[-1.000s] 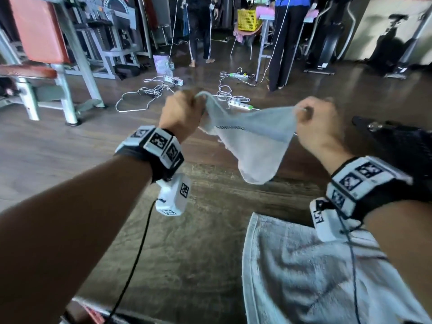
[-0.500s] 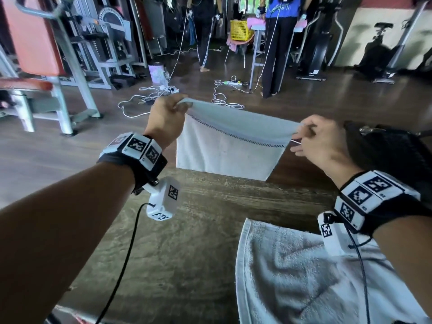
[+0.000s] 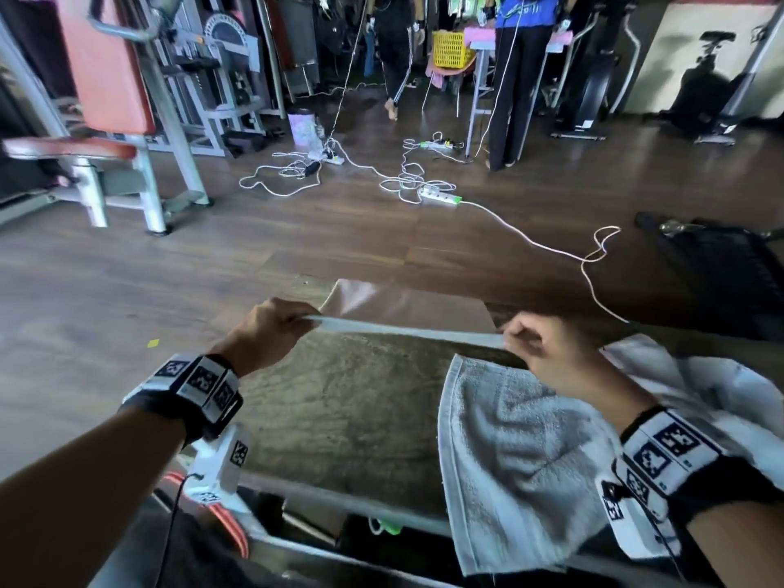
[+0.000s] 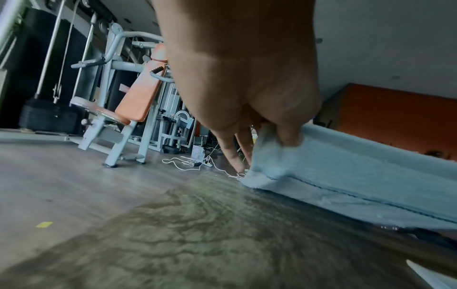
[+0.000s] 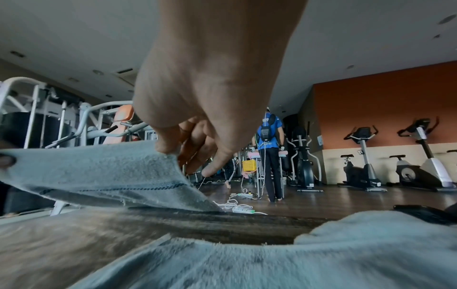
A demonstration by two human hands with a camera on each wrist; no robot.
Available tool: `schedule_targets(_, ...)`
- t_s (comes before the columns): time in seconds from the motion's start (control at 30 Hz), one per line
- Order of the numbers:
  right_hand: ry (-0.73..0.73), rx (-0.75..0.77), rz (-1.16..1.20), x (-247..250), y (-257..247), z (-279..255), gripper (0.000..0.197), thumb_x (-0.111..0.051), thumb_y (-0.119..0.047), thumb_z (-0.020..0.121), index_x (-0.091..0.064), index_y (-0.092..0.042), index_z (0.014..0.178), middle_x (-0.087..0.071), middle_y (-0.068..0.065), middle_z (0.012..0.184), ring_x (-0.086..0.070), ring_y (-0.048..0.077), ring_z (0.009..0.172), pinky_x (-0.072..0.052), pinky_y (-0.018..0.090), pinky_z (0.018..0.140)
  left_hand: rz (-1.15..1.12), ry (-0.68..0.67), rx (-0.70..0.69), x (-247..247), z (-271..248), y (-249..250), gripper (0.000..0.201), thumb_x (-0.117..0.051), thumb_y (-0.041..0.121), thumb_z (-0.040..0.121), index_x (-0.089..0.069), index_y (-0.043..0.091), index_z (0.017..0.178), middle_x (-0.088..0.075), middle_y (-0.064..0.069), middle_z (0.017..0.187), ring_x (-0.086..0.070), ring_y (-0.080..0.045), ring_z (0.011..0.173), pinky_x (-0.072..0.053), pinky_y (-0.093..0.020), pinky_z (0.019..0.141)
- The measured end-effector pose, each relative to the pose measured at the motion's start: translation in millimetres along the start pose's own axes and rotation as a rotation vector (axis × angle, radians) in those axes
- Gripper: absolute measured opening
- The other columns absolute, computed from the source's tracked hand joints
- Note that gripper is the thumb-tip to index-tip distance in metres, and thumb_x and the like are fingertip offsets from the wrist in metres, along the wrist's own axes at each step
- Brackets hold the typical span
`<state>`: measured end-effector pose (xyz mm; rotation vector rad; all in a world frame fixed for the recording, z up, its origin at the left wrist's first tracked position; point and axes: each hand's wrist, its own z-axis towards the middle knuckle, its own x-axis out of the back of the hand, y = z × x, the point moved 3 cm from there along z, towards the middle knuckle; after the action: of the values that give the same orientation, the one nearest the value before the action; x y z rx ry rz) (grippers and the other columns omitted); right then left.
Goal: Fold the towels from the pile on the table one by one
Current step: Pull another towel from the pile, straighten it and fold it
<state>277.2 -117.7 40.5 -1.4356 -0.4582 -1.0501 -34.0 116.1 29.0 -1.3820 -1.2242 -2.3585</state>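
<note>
While the left hand (image 3: 271,333) and right hand (image 3: 547,354) each pinch a near corner between thumb and fingers, the pale towel (image 3: 407,307) stretches taut between them, its far part lying over the table's (image 3: 339,409) far edge; another towel (image 3: 509,451) lies near right.

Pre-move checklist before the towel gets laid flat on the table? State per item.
1. Left hand pinches a corner of the light grey terry towel: ok.
2. Right hand pinches the other corner: ok.
3. Held edge stretched straight between the hands: ok.
4. Bare stretch of the dark wood-grain table under the towel: ok.
5. Pile of pale towels sits close under the right hand, may overlap: cannot tell.
6. Far edge lying flat: cannot tell, blurred.
</note>
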Motion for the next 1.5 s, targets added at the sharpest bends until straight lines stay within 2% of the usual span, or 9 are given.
schedule_targets(0.1,-0.14,-0.011,-0.004,-5.8,-8.7,-28.3,0.019,-0.061,-0.015,0.096,-0.059,-0.024,0.079,-0.069,0.002,0.082,-0.065,0.022,0.073,-0.049,0.036,0.064,0.014,-0.054,0.01,10.2,-27.8,4.1,0.036,-0.065,0.018,0.091,-0.064,0.046,0.068,-0.061,0.008,0.058,-0.048,-0.002,0.049,-0.04,-0.026,0.053)
schedule_targets(0.27,-0.261,-0.049,0.024,4.0,-31.3,-62.6,0.021,-0.056,-0.019,0.099,-0.056,-0.027,0.079,-0.064,0.003,0.075,-0.053,0.015,0.066,-0.04,0.035,0.064,-0.007,-0.101,0.028,25.8,-57.8,19.8,0.032,-0.063,0.016,0.093,-0.07,0.04,0.073,-0.07,-0.006,0.076,-0.06,-0.014,0.066,-0.049,-0.031,0.066)
schedule_targets(0.43,-0.327,-0.122,0.064,20.0,-51.3,-92.0,0.024,-0.057,-0.02,0.099,-0.056,-0.025,0.076,-0.058,-0.007,0.072,-0.052,0.012,0.069,-0.043,0.038,0.067,-0.078,-0.262,0.093,46.8,-90.6,42.2,0.036,-0.061,0.063,0.079,-0.072,0.031,0.09,-0.073,0.0,0.085,-0.067,-0.017,0.08,-0.057,-0.044,0.081)
schedule_targets(0.57,-0.577,-0.189,0.121,28.8,-67.7,-127.9,0.021,-0.055,-0.017,0.1,-0.054,-0.012,0.079,-0.05,-0.006,0.073,-0.047,0.009,0.072,-0.042,0.029,0.066,-0.136,-0.507,0.175,55.7,-114.3,67.3,0.017,-0.061,0.024,0.096,-0.074,0.014,0.102,-0.076,-0.007,0.095,-0.073,-0.015,0.086,-0.06,-0.038,0.081)
schedule_targets(0.7,-0.698,-0.269,0.198,37.5,-75.5,-151.4,0.02,-0.056,-0.017,0.1,-0.052,-0.009,0.082,-0.042,0.004,0.08,-0.041,0.019,0.076,-0.046,0.024,0.067,-0.117,-0.631,0.232,69.1,-141.9,92.0,0.019,-0.062,0.027,0.095,-0.071,0.015,0.107,-0.074,0.003,0.098,-0.07,-0.001,0.068,-0.049,-0.008,0.064)
schedule_targets(0.83,-0.764,-0.312,0.426,42.2,-70.5,-152.8,0.032,-0.061,-0.019,0.095,-0.053,0.011,0.101,-0.056,0.02,0.097,-0.057,0.028,0.094,-0.053,0.033,0.088,-0.086,-0.787,0.245,72.8,-157.9,97.8,0.023,-0.06,0.038,0.095,-0.071,0.026,0.111,-0.076,0.006,0.099,-0.074,-0.013,0.078,-0.052,-0.02,0.083)
schedule_targets(1.0,-0.524,-0.189,0.444,44.5,-65.0,-120.5,0.014,-0.056,-0.008,0.097,-0.056,0.005,0.094,-0.064,0.006,0.083,-0.062,0.015,0.082,-0.053,0.027,0.075,-0.202,-0.495,0.271,63.2,-127.6,79.4,0.012,-0.063,0.024,0.094,-0.074,0.019,0.096,-0.076,-0.003,0.085,-0.072,-0.011,0.068,-0.052,-0.015,0.057)
schedule_targets(1.33,0.137,-0.124,-0.05,14.0,-2.0,20.6,0.016,-0.059,-0.014,0.094,-0.061,-0.021,0.079,-0.07,-0.002,0.068,-0.066,0.021,0.063,-0.054,0.035,0.065,-0.27,0.061,0.335,1.2,7.7,11.9,0.015,-0.067,0.011,0.089,-0.066,0.018,0.076,-0.065,-0.01,0.062,-0.068,-0.03,0.056,-0.06,-0.043,0.053)
schedule_targets(1.5,0.228,-0.264,-0.205,-5.2,26.3,87.3,0.013,-0.063,-0.02,0.085,-0.06,-0.026,0.074,-0.064,-0.009,0.067,-0.063,0.023,0.067,-0.055,0.034,0.061,-0.009,0.163,0.355,-28.3,77.3,-7.8,0.014,-0.073,0.029,0.084,-0.07,0.02,0.073,-0.066,-0.002,0.068,-0.06,-0.018,0.065,-0.039,-0.02,0.059)
